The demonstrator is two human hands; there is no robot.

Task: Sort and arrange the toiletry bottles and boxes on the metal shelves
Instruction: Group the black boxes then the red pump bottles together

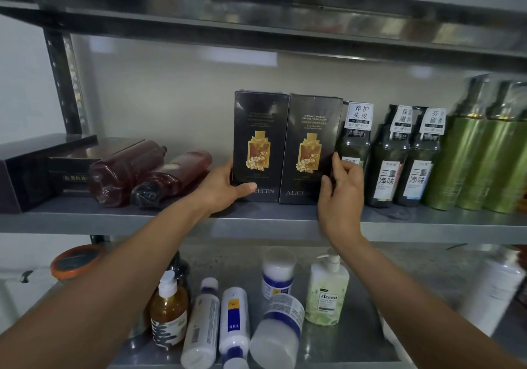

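Observation:
Two black boxes with a gold bottle picture stand upright side by side on the middle metal shelf (271, 220). My left hand (219, 189) grips the lower left edge of the left box (261, 140), thumb across its front. My right hand (340, 186) holds the lower right edge of the right box (312, 146), fingers along its side. Right of the boxes stand three dark green bottles (389, 163) with white tags, then tall light green bottles (482, 163).
Two brown bottles (148, 174) lie on their sides left of the boxes, beside dark flat boxes (37, 169). On the lower shelf (365, 337) several white and blue bottles (233, 320) lie flat; an amber pump bottle (169, 311) and a floral pump bottle (328, 291) stand.

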